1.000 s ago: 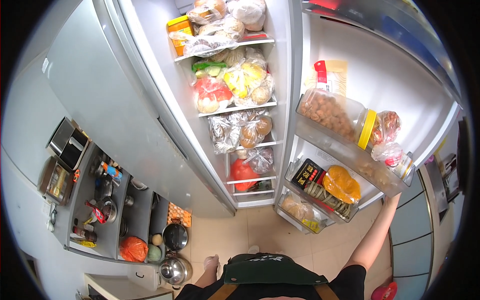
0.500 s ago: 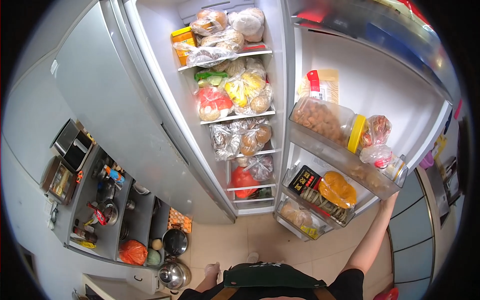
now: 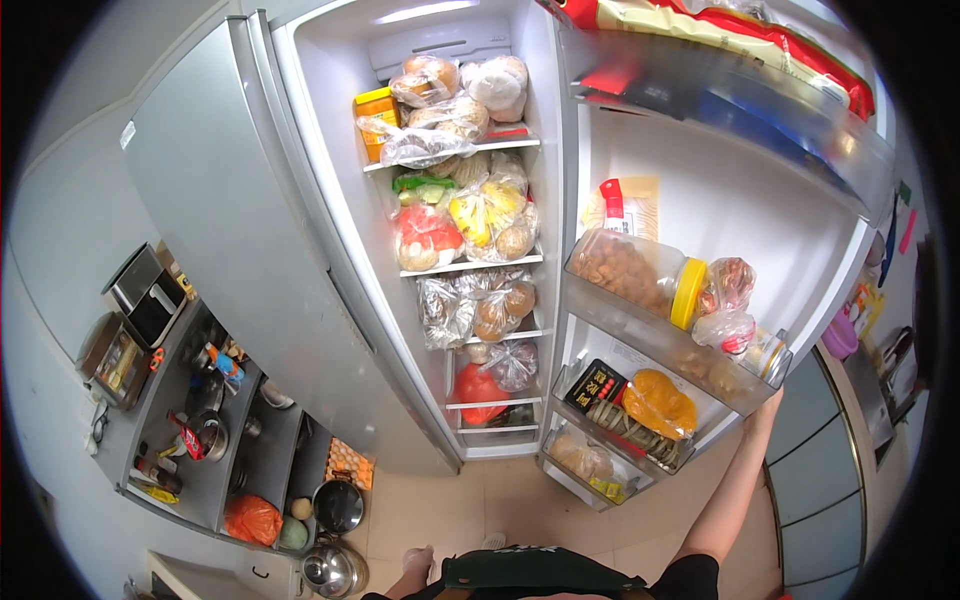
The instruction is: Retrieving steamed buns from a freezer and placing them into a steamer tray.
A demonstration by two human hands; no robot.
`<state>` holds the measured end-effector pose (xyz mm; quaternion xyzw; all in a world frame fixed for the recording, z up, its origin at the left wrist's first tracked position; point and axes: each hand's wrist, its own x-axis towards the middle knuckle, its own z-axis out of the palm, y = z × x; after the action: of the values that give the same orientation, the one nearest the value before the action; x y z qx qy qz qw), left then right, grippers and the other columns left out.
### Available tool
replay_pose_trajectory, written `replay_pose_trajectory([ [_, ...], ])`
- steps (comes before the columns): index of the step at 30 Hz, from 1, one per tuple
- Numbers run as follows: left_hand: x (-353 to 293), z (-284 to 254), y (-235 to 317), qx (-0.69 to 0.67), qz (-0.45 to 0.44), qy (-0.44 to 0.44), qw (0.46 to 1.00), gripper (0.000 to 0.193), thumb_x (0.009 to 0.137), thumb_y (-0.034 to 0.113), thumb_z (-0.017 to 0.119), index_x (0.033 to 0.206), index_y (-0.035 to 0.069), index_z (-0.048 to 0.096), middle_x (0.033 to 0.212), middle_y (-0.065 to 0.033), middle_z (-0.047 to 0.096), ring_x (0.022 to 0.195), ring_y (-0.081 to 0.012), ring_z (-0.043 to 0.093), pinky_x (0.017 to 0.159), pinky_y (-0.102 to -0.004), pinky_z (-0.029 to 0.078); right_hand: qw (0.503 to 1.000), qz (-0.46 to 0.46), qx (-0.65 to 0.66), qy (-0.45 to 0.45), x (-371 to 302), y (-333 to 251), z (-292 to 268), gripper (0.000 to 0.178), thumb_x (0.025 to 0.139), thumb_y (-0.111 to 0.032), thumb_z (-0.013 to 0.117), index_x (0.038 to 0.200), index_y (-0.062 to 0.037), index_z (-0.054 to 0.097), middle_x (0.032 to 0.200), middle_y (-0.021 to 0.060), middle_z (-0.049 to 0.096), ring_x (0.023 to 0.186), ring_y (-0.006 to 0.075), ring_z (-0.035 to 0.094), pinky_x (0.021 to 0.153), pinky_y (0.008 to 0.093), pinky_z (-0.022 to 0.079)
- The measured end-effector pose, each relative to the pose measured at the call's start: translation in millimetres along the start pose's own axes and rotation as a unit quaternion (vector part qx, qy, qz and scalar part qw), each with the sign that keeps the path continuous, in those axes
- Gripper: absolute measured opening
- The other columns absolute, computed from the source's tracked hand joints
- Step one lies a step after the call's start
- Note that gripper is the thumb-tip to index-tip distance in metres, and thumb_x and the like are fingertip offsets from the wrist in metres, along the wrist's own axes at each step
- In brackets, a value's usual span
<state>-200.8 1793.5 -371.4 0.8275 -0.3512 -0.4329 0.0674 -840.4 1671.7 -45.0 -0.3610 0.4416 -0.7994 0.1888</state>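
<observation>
My right hand (image 3: 764, 408) grips the outer edge of the open refrigerator door (image 3: 800, 240), beside the middle door shelf. The fingers are mostly hidden behind the edge. My left hand (image 3: 418, 562) hangs low beside my dark apron (image 3: 540, 570), apart from the refrigerator, and its fingers are too small to make out. On the door's middle shelf lie a jar with a yellow lid (image 3: 687, 293) and a tied plastic bag (image 3: 728, 285). The shelf below bears a black box (image 3: 596, 385) and an orange-yellow bag (image 3: 660, 403).
Inside the refrigerator, bagged food (image 3: 490, 215) fills several shelves. The other grey door (image 3: 240, 200) stands at left. Beyond it are a dark shelf rack (image 3: 215, 490) with kitchenware, an egg tray (image 3: 349, 464), a pot (image 3: 339, 506) and a kettle (image 3: 333, 570) on the floor.
The view has tilted up a little, so the refrigerator and its contents sit lower and the upper door shelf shows more. My right hand stays on the door edge.
</observation>
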Motion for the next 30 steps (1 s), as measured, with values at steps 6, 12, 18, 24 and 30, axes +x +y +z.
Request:
replay_pose_trajectory([
  [6,-15.5,1.8,15.4,0.005,-0.016,0.026,1.000,0.044,0.074,0.043,0.053,0.086,0.003,0.066,0.088,-0.0180,0.062,0.090,-0.0305,0.059,0.080,-0.0373,0.044,1.000,-0.020,-0.021,-0.004,6.6,8.0,-13.5,0.054,0.082,-0.037,0.055,0.120,0.0003,0.042,0.113,0.0091,0.050,0.104,0.0179,0.049,0.088,0.0303,0.039],
  [12,-13.7,19.3,8.6,0.028,-0.024,0.041,0.998,0.042,0.074,0.041,0.053,0.087,0.002,0.065,0.087,-0.0182,0.063,0.088,-0.0308,0.060,0.078,-0.0372,0.045,0.999,-0.032,-0.016,-0.028,13.4,21.4,-24.8,0.061,0.081,-0.043,0.055,0.122,-0.0001,0.039,0.116,0.0091,0.048,0.105,0.0186,0.047,0.089,0.0316,0.038],
  [18,-37.7,36.2,9.4,-0.037,-0.037,0.054,0.997,0.041,0.076,0.038,0.053,0.090,0.002,0.065,0.087,-0.0195,0.062,0.087,-0.0315,0.060,0.078,-0.0370,0.045,1.000,-0.001,-0.015,-0.022,7.0,18.8,-15.9,0.062,0.083,-0.042,0.054,0.124,0.0006,0.036,0.119,0.0106,0.046,0.109,0.0203,0.044,0.092,0.0330,0.035],
  [24,-32.6,49.2,9.0,-0.083,-0.020,0.112,0.990,0.040,0.074,0.038,0.055,0.090,0.002,0.064,0.087,-0.0186,0.063,0.087,-0.0315,0.060,0.078,-0.0372,0.045,0.998,-0.035,-0.030,-0.044,9.7,28.6,-20.5,0.061,0.084,-0.042,0.051,0.125,0.0015,0.036,0.120,0.0113,0.045,0.109,0.0205,0.044,0.092,0.0324,0.035],
  [30,-25.5,-15.5,147.6,-0.151,0.113,0.160,0.969,0.039,0.074,0.034,0.053,0.088,-0.001,0.061,0.080,-0.0171,0.063,0.078,-0.0279,0.061,0.072,-0.0365,0.046,0.999,-0.033,-0.007,-0.041,5.0,11.4,-7.9,0.062,0.083,-0.041,0.052,0.124,0.0014,0.036,0.120,0.0118,0.045,0.109,0.0211,0.046,0.090,0.0328,0.038],
])
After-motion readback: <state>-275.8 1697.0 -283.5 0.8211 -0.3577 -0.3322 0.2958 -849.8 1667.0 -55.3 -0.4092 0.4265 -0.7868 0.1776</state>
